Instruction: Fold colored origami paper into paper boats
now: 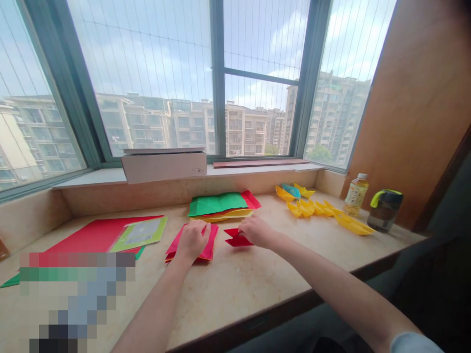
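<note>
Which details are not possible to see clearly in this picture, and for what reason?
All in the head view:
Part of the pink paper stack: hidden under the left hand.
Part of the red folded paper: behind the right hand.
Print on the bottle label: too small.
Lower-left area: covered by pixel blocks.

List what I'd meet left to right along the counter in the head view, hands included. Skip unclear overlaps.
Large red sheet, left hand, folded red paper, right hand, blue paper boat, drink bottle, dark cup.
</note>
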